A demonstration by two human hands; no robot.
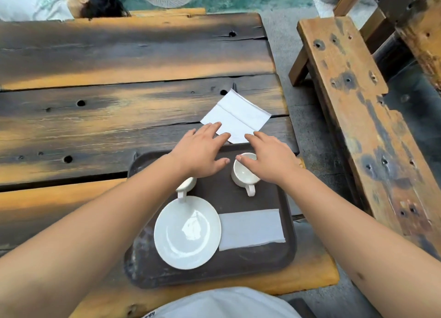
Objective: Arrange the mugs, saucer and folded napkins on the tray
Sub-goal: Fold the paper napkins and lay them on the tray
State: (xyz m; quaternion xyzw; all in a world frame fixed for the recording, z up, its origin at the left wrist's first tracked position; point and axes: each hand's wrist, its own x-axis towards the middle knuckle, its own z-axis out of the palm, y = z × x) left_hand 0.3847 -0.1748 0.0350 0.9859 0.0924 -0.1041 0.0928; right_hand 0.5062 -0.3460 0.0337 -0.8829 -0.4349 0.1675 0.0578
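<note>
1. The unfolded napkin lies flat on the counter, just beyond the tray's far edge and near the counter's right edge. It is judged very light, soft and limp; a crease line is seen across it. It would best be taken by its near corner or pinched along an edge, since a flat press may only slide it over the rough planks.
2. The left hand is spread open with straight fingers, their tips resting on the napkin's near-left edge. The right hand is likewise open and holds nothing, its fingertips at the napkin's near corner, its palm hovering above a mug.
3. The tray is dark, matte and rounded at the corners, and sits at the counter's near edge.
4. The right mug and the left mug, partly hidden under the left wrist, are glossy white ceramic: stiff, smooth, breakable, and judged best lifted by the handle.
5. The saucer is round and shiny, at the tray's near-left; the folded napkin lies just beside it.
</note>
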